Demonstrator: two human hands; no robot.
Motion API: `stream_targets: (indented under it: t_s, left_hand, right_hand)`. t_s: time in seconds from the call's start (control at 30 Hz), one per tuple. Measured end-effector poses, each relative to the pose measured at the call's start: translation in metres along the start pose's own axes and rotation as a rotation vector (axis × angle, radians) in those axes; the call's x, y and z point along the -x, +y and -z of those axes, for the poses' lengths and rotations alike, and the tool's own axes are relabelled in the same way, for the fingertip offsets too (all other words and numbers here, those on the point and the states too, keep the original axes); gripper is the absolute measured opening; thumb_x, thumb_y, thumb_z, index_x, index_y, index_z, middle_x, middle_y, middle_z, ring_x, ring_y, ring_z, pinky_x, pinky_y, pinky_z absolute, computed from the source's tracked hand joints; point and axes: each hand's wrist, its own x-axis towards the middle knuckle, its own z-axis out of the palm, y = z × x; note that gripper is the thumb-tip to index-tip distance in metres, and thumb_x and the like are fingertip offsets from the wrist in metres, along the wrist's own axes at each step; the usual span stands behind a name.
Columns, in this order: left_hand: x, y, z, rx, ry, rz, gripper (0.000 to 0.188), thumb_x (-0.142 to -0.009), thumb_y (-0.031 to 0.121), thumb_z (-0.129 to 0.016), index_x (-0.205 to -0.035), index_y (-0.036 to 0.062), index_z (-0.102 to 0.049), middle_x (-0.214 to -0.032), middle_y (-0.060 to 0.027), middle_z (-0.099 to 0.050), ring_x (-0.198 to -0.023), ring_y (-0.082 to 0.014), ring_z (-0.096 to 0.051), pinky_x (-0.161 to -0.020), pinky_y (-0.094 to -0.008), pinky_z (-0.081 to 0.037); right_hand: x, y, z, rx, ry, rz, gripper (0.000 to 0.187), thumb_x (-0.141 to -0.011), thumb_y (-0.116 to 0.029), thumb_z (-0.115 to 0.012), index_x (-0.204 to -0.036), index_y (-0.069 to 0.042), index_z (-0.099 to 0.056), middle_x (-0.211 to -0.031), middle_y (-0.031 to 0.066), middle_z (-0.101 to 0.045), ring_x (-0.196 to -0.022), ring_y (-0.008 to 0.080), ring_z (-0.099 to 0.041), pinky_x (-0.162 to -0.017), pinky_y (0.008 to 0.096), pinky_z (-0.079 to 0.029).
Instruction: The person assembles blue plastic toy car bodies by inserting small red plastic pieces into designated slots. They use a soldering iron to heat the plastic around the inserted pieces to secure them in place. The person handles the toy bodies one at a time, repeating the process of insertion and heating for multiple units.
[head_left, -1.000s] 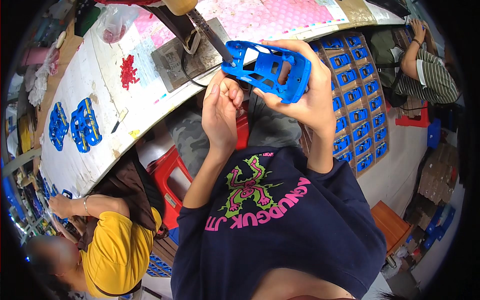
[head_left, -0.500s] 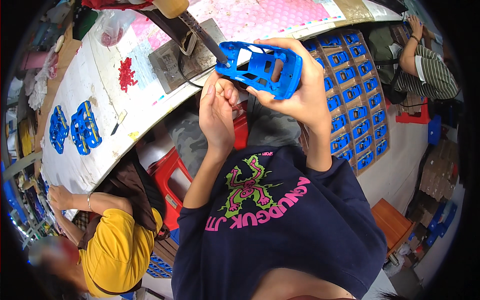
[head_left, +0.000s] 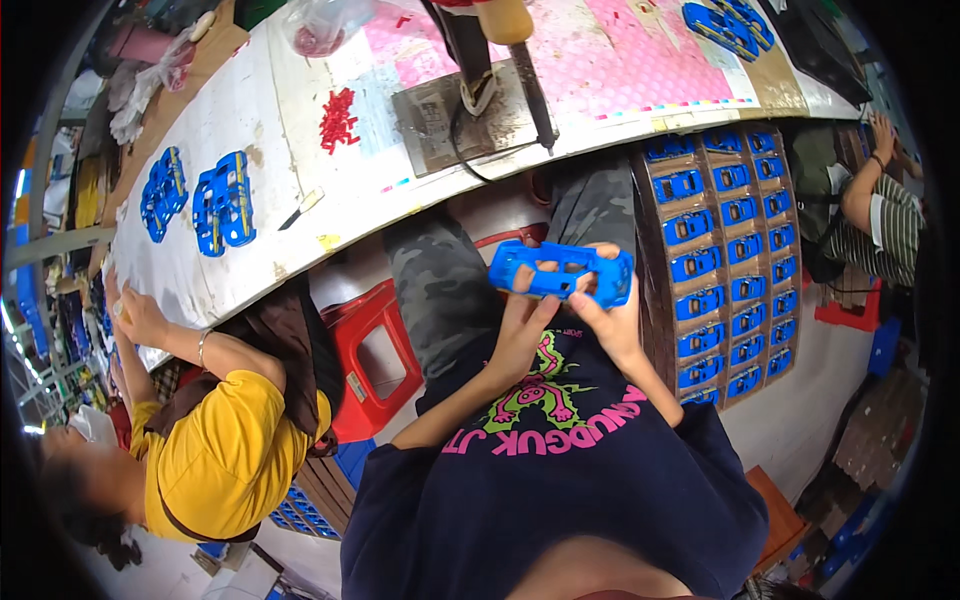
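Pinching a hollow, smooth blue plastic toy-car shell [head_left: 560,254] with the bare left hand [head_left: 527,320] at its near side, left of its middle, and the bare right hand [head_left: 614,322] curled around its right end; in contact with both, nearer to neither. Lying with its long axis left to right, across the body, pierced by rounded window openings. Held low, between a navy fabric shirt [head_left: 560,500] and grey camouflage-print trousers [head_left: 430,280]. Beyond, apart from the shell, a slim dark metal rod [head_left: 533,95] below a smooth tan handle [head_left: 505,20]. Farther off, on a scuffed white worktable [head_left: 270,110], a loose heap of small red plastic pieces [head_left: 338,120]. To the right, a brown cardboard tray [head_left: 660,290] with similar blue shells [head_left: 690,265] in rows of compartments.
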Motion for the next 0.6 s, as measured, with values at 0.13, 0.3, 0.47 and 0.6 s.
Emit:
stream_targets:
  t_s: [0.13,0.3,0.47,0.6]
  left_hand:
    - [0.002,0.033,0.015,0.111,0.108,-0.238,0.047,-0.083,0.017,-0.051,-0.124,0.0075,-0.029,-0.112,-0.0056,-0.044,-0.104,-0.0168,-0.045,-0.091,-0.0348,-0.035]
    - [-0.019,0.128,0.052,0.046,0.358,-0.527,0.034,-0.086,0.026,-0.039,-0.111,0.0034,-0.044,-0.088,-0.0098,-0.056,-0.078,-0.0183,-0.053,-0.074,-0.0305,-0.042]
    - [-0.063,0.216,0.124,-1.147,0.788,-0.848,0.057,-0.078,0.029,-0.060,-0.121,-0.0010,-0.037,-0.106,-0.0121,-0.047,-0.096,-0.0170,-0.042,-0.086,-0.0265,-0.032]
    - [-0.096,0.229,0.178,-1.363,0.929,-0.663,0.065,-0.072,0.041,-0.061,-0.114,-0.0058,-0.043,-0.106,-0.0188,-0.050,-0.099,-0.0255,-0.047,-0.087,-0.0315,-0.034]
  right_hand:
    - [0.002,-0.004,-0.010,0.162,-0.365,-0.036,0.055,-0.063,-0.010,-0.072,-0.107,0.000,-0.041,-0.085,0.0062,-0.053,-0.062,0.0072,-0.050,-0.058,0.0203,-0.042]
    - [-0.020,-0.075,0.015,0.087,-1.098,-0.093,0.030,-0.061,-0.018,-0.074,-0.076,-0.002,-0.053,-0.072,0.0048,-0.055,-0.055,0.0120,-0.050,-0.050,0.0234,-0.039]
    - [-0.001,-0.182,0.027,0.079,-1.890,0.581,0.035,-0.082,-0.036,-0.049,-0.086,-0.001,-0.048,-0.069,0.0074,-0.045,-0.057,0.0169,-0.051,-0.047,0.0248,-0.039]
    - [0.036,-0.213,0.028,0.435,-2.020,0.784,0.006,-0.074,-0.013,-0.048,-0.074,-0.010,-0.043,-0.069,-0.0031,-0.044,-0.057,0.0084,-0.047,-0.047,0.0169,-0.034]
